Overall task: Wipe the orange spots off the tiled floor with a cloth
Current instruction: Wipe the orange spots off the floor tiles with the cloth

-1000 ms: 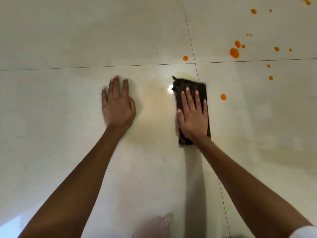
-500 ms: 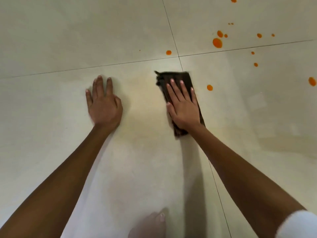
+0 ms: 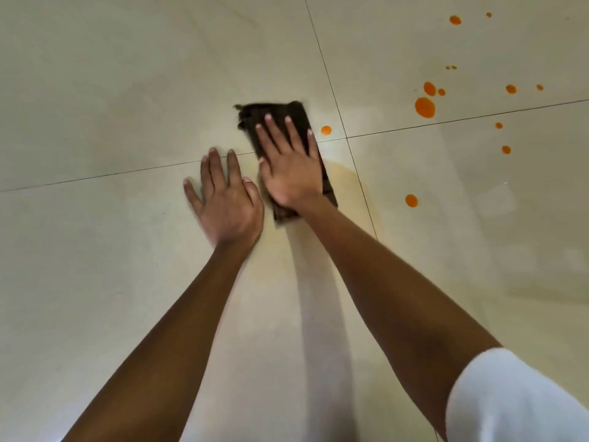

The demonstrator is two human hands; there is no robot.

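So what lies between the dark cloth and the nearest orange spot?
Nothing: in the head view only bare tile separates the cloth, pressed flat under the right hand, from the nearest orange spot.

Both hands (image 3: 255, 189) flat, fingers spread

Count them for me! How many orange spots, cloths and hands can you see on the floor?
orange spots: 13, counting two tiny specks close together
cloth: 1, dark brown, under the right hand
hands: 2, with the left hand flat on the bare tile
Total: 16
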